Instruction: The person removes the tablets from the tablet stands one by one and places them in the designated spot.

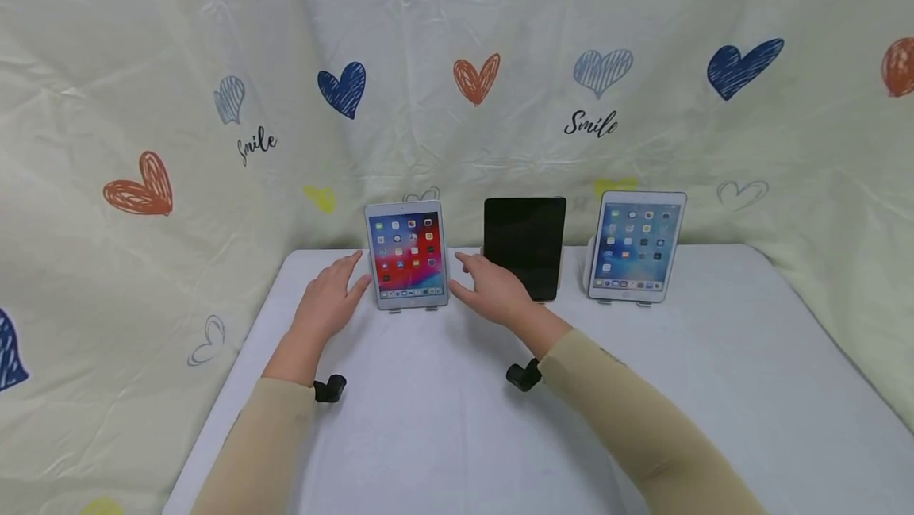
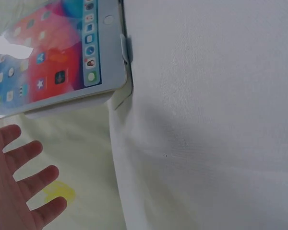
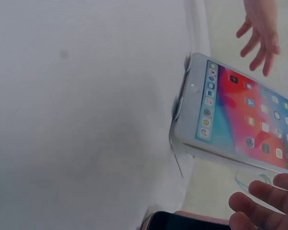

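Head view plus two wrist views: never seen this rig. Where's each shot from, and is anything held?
No robot here: these are a person's bare hands. The wide picture comes from a camera on the head, looking forward and down. The two closer ones come from a camera on each wrist; the black pieces at the wrists may be those cameras. On the white-covered table, three tablets stand propped in a row: a red-and-blue-screened tablet, a dark-screened tablet and a blue-screened tablet. The left hand and right hand flank the first one. Neither holds anything.
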The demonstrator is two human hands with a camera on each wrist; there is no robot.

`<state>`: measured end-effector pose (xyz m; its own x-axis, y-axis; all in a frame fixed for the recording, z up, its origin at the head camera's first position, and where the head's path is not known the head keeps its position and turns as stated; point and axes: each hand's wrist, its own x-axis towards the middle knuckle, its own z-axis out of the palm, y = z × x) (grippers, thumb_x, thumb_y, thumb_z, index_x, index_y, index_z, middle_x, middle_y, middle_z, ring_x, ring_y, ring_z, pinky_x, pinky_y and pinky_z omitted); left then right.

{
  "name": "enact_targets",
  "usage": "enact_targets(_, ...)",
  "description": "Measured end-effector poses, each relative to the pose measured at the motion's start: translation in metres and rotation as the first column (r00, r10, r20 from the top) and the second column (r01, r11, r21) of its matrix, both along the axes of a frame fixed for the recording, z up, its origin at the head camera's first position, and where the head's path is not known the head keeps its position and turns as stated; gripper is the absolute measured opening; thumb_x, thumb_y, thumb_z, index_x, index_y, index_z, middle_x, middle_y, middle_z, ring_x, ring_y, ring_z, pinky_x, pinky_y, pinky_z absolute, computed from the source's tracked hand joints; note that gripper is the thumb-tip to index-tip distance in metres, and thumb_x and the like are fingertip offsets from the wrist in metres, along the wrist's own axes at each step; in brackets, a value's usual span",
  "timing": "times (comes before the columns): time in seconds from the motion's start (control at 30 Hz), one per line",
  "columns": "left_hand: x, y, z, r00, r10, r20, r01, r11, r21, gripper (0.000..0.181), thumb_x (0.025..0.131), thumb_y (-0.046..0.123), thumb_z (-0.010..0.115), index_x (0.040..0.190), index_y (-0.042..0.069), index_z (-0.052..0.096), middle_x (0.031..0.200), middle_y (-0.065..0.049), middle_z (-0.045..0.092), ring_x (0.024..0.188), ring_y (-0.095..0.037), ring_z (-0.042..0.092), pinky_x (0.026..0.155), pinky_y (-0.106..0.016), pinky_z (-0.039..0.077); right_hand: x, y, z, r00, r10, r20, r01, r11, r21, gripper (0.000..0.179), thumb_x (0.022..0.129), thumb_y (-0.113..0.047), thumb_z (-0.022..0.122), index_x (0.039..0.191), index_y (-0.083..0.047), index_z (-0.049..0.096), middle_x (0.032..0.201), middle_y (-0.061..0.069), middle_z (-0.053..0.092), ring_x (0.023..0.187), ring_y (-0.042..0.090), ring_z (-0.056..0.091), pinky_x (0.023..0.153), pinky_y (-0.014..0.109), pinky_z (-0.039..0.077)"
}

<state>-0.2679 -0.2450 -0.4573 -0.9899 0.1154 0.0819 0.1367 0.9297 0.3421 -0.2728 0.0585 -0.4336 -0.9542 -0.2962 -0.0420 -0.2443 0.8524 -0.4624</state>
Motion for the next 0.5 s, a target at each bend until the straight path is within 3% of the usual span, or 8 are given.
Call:
enact_targets(0.2, -0.005, 0.002, 0.002, 1.0, 0.008, 0.028, -0.008, 1.0, 0.008, 0.066, 0.103, 0.05, 0.041, 0.159, 0.017, 0.024, 0.158, -0.017, 0.032, 0.144, -0.039, 0.029, 0.112, -0.061, 0.025, -0.007, -0.012, -0.001, 0.998, -0.058, 0.032, 0.06, 0.994, -0.092, 0.073, 0.094, -0.053, 0.06, 0.155, -0.021, 0.034, 0.14, 0.006, 0.055, 0.125, 0.024, 0.055, 0.094, 0.048, 0.051)
enact_targets(0.5, -0.014, 0.009, 0.0, 0.999, 0.016, 0.044, -0.017, 1.0, 0.023, 0.069, 0.103, 0.054, 0.038, 0.159, 0.017, 0.023, 0.158, -0.016, 0.031, 0.144, -0.039, 0.028, 0.113, -0.06, 0.025, -0.014, -0.028, -0.001, 0.994, -0.103, 0.046, 0.108, 0.983, -0.148, 0.078, 0.094, -0.05, 0.062, 0.156, -0.017, 0.028, 0.146, 0.008, 0.048, 0.128, 0.024, 0.052, 0.096, 0.049, 0.05)
